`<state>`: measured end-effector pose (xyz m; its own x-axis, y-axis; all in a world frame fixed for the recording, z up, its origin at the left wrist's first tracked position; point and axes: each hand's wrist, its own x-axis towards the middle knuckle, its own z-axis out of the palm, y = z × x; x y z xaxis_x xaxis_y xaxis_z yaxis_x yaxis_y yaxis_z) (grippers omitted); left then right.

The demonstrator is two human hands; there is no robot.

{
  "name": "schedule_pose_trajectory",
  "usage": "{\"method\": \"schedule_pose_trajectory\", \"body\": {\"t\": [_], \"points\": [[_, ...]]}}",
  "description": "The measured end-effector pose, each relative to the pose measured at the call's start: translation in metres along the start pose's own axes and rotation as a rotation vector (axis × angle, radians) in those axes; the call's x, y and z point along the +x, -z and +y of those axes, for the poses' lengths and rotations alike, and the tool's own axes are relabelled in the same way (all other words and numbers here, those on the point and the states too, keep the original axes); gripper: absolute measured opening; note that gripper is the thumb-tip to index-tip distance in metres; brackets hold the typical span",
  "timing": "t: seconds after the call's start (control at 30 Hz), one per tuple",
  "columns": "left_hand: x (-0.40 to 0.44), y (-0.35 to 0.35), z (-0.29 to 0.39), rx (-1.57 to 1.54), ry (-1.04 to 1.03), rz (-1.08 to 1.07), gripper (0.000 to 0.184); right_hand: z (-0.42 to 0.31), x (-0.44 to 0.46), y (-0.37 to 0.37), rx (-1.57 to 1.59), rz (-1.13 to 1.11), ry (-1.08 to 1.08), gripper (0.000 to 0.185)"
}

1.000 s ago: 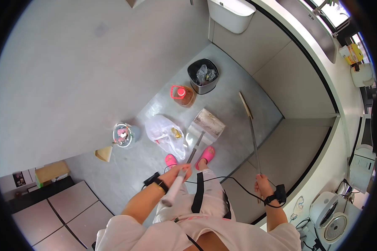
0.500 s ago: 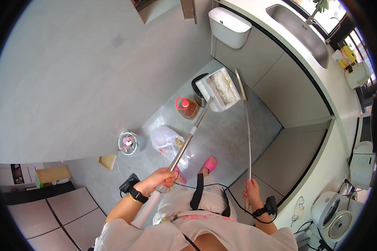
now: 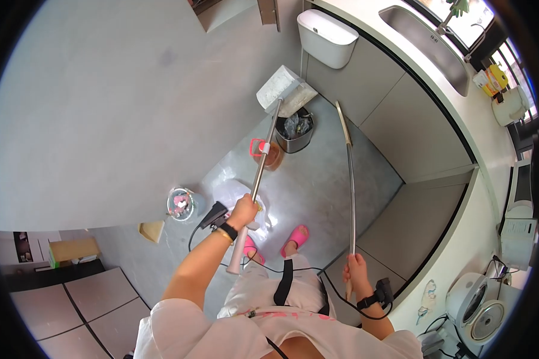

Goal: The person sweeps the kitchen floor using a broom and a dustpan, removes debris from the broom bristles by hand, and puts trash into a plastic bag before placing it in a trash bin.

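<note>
Dustpan (image 3: 273,87) on a long pole, tipped over the far rim of the trash can; contact with rim cannot be told. Left to right: clear bucket (image 3: 184,209) on floor, pink things inside. White plastic bag (image 3: 225,190) next, partly behind left hand (image 3: 244,212), whose fingers are wrapped round the dustpan's pole. Red-capped jug (image 3: 274,159) behind that pole, near trash can (image 3: 296,145), which has clear plastic inside. Far right, broom (image 3: 351,191), head away from the person, its handle clasped in right hand (image 3: 358,270). Hands well apart.
</note>
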<state>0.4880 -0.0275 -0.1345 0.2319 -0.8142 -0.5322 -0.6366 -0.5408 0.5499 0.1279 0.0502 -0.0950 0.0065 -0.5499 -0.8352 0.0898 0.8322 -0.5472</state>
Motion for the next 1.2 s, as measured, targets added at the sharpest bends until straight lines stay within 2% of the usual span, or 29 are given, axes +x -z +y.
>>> {"method": "schedule_pose_trajectory", "body": {"t": [0.03,0.07,0.13,0.27,0.4,0.53,0.6,0.67,0.7,0.77,0.8,0.87,0.9,0.97,1.0,1.07,1.1,1.17,1.2], "points": [[0.014,-0.020,-0.024,0.060,-0.026,0.047,0.018,0.005,0.000,0.003,0.037,0.009,-0.024,0.016],[0.014,-0.029,-0.031,0.054,-0.023,0.047,0.018,0.011,-0.001,0.005,0.030,0.010,-0.024,0.016],[0.013,-0.040,-0.032,0.250,0.021,0.169,0.015,0.017,-0.002,0.007,0.030,0.015,-0.053,0.015],[0.015,-0.063,-0.068,0.300,0.049,0.211,0.013,0.023,-0.010,0.009,0.046,0.036,-0.089,0.017],[0.005,-0.065,-0.075,0.342,0.115,0.273,0.012,0.020,-0.008,0.009,0.026,0.040,-0.076,0.017],[-0.014,-0.047,-0.062,0.251,0.030,0.250,0.012,0.015,-0.004,0.011,0.007,0.022,-0.043,0.018],[-0.029,-0.034,-0.055,0.091,-0.134,0.204,0.012,0.008,-0.006,0.008,0.047,0.011,-0.087,0.018],[-0.067,0.010,0.001,-0.298,0.102,-0.095,0.013,-0.003,-0.010,0.003,0.089,-0.002,-0.101,0.018],[-0.084,0.024,0.014,-0.305,0.124,-0.085,0.013,-0.009,-0.014,0.001,0.133,0.000,-0.120,0.018],[-0.107,0.047,0.034,-0.912,0.189,-0.476,0.014,-0.013,-0.015,0.001,0.164,-0.003,-0.136,0.018],[-0.118,0.060,0.045,-0.918,0.180,-0.467,0.014,-0.014,-0.013,0.003,0.173,0.003,-0.156,0.018],[-0.133,0.076,0.061,-1.249,0.344,-0.646,0.014,-0.018,-0.009,0.004,0.192,0.017,-0.142,0.018],[-0.133,0.075,0.060,-1.248,0.322,-0.655,0.014,-0.018,-0.006,0.005,0.188,0.031,-0.169,0.018],[-0.132,0.069,0.049,-1.487,0.499,-0.865,0.022,-0.017,-0.002,0.009,0.186,0.050,-0.184,0.018],[-0.130,0.060,0.039,-1.486,0.486,-0.872,0.022,-0.015,0.001,0.011,0.151,0.062,-0.199,0.019],[-0.122,0.036,0.012,-1.877,0.816,-1.125,0.024,-0.019,0.010,0.012,0.116,0.073,-0.200,0.019],[-0.120,0.025,0.002,-1.872,0.806,-1.132,0.024,-0.021,0.016,0.014,0.054,0.086,-0.203,0.019],[-0.113,0.004,-0.014,-1.990,0.920,-1.179,0.024,-0.027,0.035,0.019,-0.001,0.104,-0.201,0.018],[-0.107,-0.005,-0.018,-1.983,0.917,-1.186,0.024,-0.035,0.051,0.021,-0.148,0.078,-0.107,0.020]]}}
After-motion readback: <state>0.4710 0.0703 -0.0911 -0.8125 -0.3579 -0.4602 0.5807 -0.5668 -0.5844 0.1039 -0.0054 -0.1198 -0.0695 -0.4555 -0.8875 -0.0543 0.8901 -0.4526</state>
